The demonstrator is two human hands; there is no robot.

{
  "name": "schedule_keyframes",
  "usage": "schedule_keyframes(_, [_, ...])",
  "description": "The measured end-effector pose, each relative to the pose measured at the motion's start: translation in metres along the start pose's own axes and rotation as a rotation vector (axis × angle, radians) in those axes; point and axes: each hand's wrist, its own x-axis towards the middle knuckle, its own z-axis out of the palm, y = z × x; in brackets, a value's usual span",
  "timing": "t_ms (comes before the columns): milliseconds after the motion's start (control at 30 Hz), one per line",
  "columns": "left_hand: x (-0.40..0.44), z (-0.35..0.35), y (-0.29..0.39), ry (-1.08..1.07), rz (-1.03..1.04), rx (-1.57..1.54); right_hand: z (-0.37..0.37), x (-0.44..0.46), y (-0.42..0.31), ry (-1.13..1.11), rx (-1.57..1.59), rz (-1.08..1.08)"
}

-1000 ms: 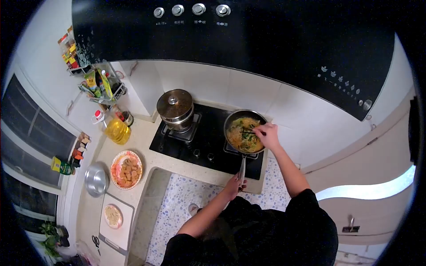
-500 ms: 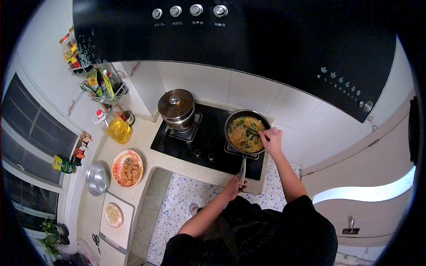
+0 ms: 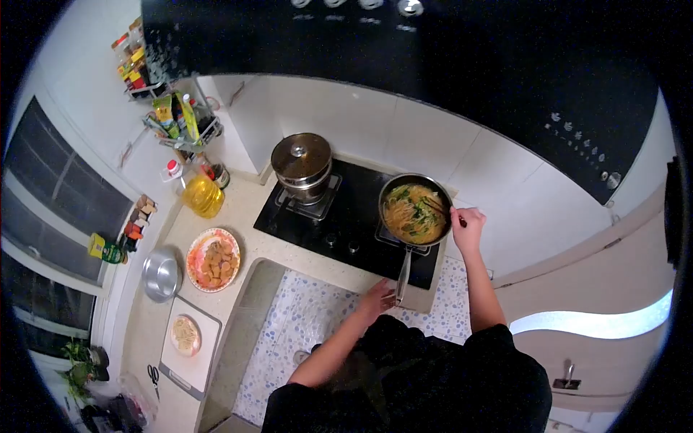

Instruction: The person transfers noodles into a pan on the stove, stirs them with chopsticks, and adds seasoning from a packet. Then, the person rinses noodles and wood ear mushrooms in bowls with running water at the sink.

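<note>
Four hood knobs (image 3: 371, 3), captions (image 3: 369, 26) blurred; right hand (image 3: 468, 222) grips chopsticks (image 3: 434, 205).

Near the centre of the frame, the pan (image 3: 415, 178) is showing a dark, smooth inner wall, and its bare metal handle (image 3: 403, 278) is catching a soft shine; the slim chopsticks (image 3: 436, 205) are looking too small to tell wood from plastic. Beneath, the black hob (image 3: 354, 216) is looking glossy, like glass. At upper centre, the pot (image 3: 307, 191) is gleaming in polished metal under a see-through, glass-like lid (image 3: 299, 164). The hood (image 3: 433, 79) across the top is reflecting light faintly. At left, a clear plastic bottle (image 3: 202, 198) is glinting, and a metal basin (image 3: 160, 276) is shining. At the bottom, black cloth (image 3: 433, 390) is appearing matt.
</note>
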Motion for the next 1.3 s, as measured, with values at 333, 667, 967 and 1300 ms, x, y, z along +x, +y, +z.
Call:
schedule_keyframes(333, [-0.151,-0.095,0.023,0.183,0.287,-0.207,0.031,-0.054,-0.137,0.135,0.495,0.097])
schedule_keyframes(667, [-0.349,-0.164,0.013,0.480,0.628,-0.112,0.077,-0.263,-0.424,-0.613,1.147,-0.268])
schedule_keyframes(967, [-0.449,-0.244,-0.011,0.558,0.881,-0.544,0.073,-0.393,-0.553,-1.002,1.277,-0.359])
schedule_keyframes(1300, [-0.509,-0.315,0.007,1.036,0.804,-0.171,0.089,-0.423,-0.577,-1.698,0.934,-0.142])
